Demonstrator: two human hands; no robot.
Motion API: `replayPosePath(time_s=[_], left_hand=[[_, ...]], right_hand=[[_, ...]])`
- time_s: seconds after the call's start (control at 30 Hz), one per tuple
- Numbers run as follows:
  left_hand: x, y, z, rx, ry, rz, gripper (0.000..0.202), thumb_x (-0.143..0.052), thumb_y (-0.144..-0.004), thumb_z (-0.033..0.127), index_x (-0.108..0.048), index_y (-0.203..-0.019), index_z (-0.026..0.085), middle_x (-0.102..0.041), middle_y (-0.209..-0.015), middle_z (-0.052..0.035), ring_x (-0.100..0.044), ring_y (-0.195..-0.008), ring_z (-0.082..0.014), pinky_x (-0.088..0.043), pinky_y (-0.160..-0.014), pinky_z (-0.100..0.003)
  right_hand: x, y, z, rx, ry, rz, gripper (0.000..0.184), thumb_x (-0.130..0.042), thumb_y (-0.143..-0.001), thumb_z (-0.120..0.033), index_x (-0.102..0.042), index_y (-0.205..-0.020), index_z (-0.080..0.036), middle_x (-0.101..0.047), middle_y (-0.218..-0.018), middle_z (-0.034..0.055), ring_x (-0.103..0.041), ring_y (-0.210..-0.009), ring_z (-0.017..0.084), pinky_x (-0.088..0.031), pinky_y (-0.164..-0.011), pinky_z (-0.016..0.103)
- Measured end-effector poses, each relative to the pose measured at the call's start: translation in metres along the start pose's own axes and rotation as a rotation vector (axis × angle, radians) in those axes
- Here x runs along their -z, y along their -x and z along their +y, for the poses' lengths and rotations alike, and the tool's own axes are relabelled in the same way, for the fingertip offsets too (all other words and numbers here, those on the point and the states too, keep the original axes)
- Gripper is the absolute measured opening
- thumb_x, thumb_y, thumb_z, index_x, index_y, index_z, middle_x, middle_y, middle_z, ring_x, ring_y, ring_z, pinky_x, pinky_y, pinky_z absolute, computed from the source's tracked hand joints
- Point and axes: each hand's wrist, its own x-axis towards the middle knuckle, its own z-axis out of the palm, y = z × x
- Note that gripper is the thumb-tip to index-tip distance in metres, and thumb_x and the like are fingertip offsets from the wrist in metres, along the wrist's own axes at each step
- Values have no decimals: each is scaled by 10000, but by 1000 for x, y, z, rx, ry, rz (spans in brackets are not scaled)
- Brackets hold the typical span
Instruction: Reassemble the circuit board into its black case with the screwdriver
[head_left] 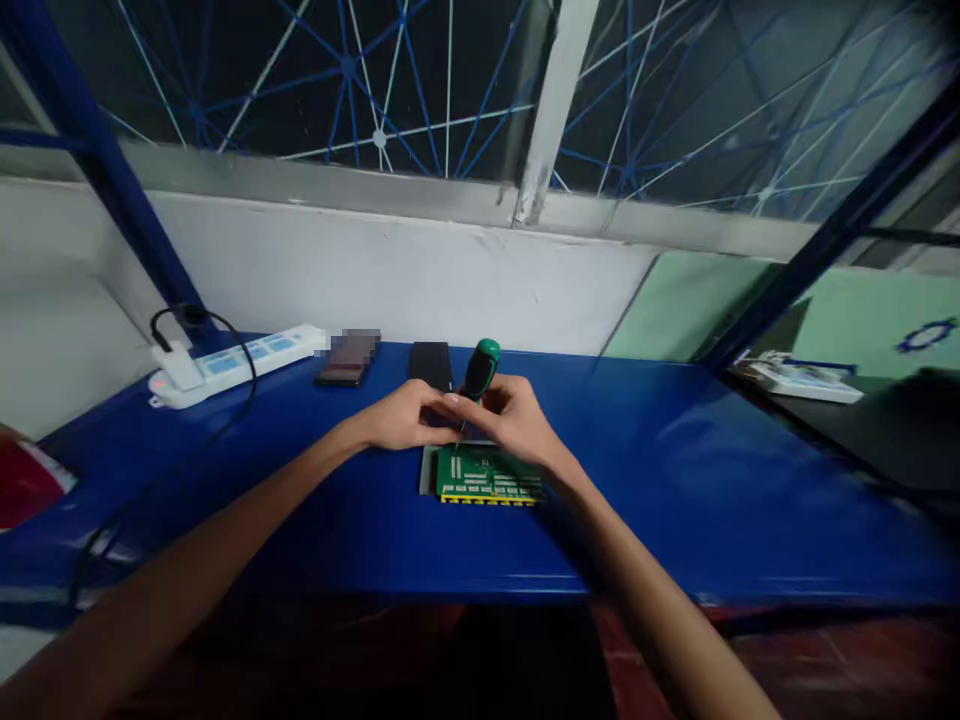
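Note:
A green circuit board with a yellow edge connector lies on the blue table, near its front edge. Over the board's far side, my right hand is closed around a screwdriver with a green and black handle, held nearly upright with its tip down on the board. My left hand is closed beside it, fingertips pinched at the screwdriver's shaft just above the board. What the tip touches is hidden by my fingers.
A white power strip with a plugged-in charger and black cable lies at the back left. Two dark phones lie behind my hands by the white wall. A red object sits at the left edge.

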Motion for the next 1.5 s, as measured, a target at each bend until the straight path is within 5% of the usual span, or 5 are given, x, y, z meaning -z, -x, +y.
replayPosePath(time_s=[0.3, 0.5, 1.5], left_hand=[[-1, -3, -3, -10, -53, 62, 176, -713, -773, 318, -741, -818, 150, -713, -749, -38, -636, -671, -143, -440, -600, -234], [1, -1, 0, -20, -52, 10, 195, -664, -812, 289, -730, -924, 144, -722, -827, -53, -625, -686, -138, -430, -584, -229], [-1, -2, -4, 27, -31, 28, 174, -722, -759, 308, -734, -813, 144, -713, -748, -43, -613, -663, -142, -416, -599, -248]], right_hand=[[-2, 1, -1, -1, -17, -27, 290, -655, -777, -438, -668, -764, -149, -561, -662, 9, -432, -585, 109, -309, -514, 260], [-3, 0, 0, -4, -28, -28, 274, -657, -783, -421, -677, -784, -147, -552, -644, -3, -428, -575, 102, -303, -510, 257], [-2, 1, -4, 23, -25, -12, 263, -660, -783, -410, -655, -744, -150, -531, -629, -11, -405, -566, 97, -297, -512, 262]])
